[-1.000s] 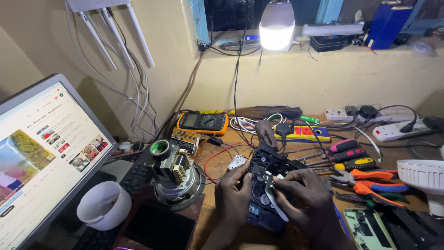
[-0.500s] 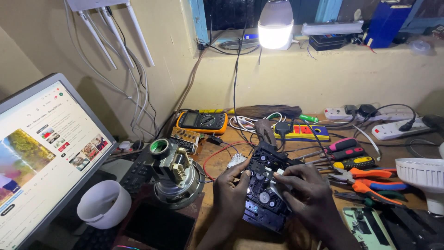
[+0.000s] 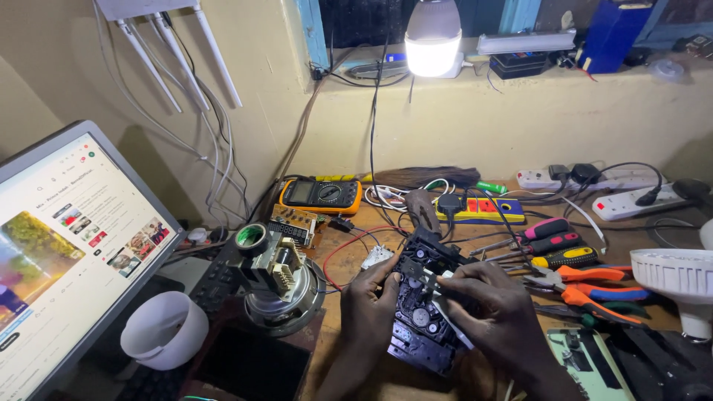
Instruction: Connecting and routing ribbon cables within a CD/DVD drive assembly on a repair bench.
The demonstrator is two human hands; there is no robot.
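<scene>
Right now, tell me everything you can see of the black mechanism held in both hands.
The black mechanism is a flat, roughly rectangular plastic assembly with round gears and small openings on its face. It lies tilted on the wooden bench, its far end raised. The left hand grips its left edge; the right hand covers its right side, fingers on a pale part.

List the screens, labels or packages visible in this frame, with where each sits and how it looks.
Computer monitor: far left, tilted, lit white page with small coloured thumbnails.
Multimeter: back of bench by the wall, orange casing, grey blank display, round dial.
Blue box: window ledge, upper right, upright.
Black mechanism: bench centre, held by left hand and right hand; no label legible.
</scene>
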